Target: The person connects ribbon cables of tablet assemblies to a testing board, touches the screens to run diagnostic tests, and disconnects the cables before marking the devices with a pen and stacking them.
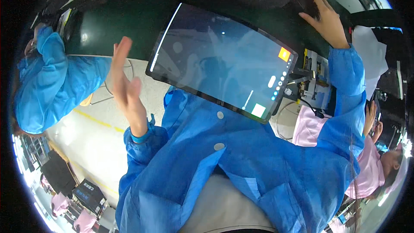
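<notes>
A tablet (215,60) with a lit screen lay tilted toward twelve o'clock of centre, before the wearer's blue jacket (258,155). The left hand (125,84), between nine and ten o'clock, was raised near its edge, fingers extended and thumb parted from them. At two o'clock the right hand (330,23) reached over the dark green table (108,26), thumb and forefinger apart beside a dark object; whether it gripped this could not be told. A white sheet (373,56) appeared toward three o'clock, a co-worker's blue sleeve (51,69) near nine.
</notes>
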The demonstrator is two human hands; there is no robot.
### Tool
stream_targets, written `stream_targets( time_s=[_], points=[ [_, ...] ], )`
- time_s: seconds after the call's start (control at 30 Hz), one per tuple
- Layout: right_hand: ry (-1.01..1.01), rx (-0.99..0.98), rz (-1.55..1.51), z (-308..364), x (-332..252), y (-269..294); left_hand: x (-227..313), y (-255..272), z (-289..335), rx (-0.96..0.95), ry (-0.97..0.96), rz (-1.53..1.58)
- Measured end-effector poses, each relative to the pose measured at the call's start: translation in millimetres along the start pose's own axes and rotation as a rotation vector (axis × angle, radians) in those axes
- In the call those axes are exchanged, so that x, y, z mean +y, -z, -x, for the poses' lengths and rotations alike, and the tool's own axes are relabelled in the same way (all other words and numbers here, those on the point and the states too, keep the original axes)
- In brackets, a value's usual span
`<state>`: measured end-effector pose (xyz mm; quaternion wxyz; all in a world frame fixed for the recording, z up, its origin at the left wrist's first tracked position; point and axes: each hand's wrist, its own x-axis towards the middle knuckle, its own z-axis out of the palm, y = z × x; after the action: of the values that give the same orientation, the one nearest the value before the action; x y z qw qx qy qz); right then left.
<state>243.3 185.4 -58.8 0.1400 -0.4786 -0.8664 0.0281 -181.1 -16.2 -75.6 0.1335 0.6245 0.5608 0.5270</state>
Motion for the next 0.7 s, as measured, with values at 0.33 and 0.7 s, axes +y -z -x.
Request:
stream_targets(
  time_s=[0.33,0.7],
  points=[
    [0.061,0.076,0.015,4,-38,12,66,-58,15,-0.549,-0.691,0.006],
    [0.066,0.101,0.063,64,-87,60,66,-79,31,-0.486,-0.764,-0.028]
  ],
)
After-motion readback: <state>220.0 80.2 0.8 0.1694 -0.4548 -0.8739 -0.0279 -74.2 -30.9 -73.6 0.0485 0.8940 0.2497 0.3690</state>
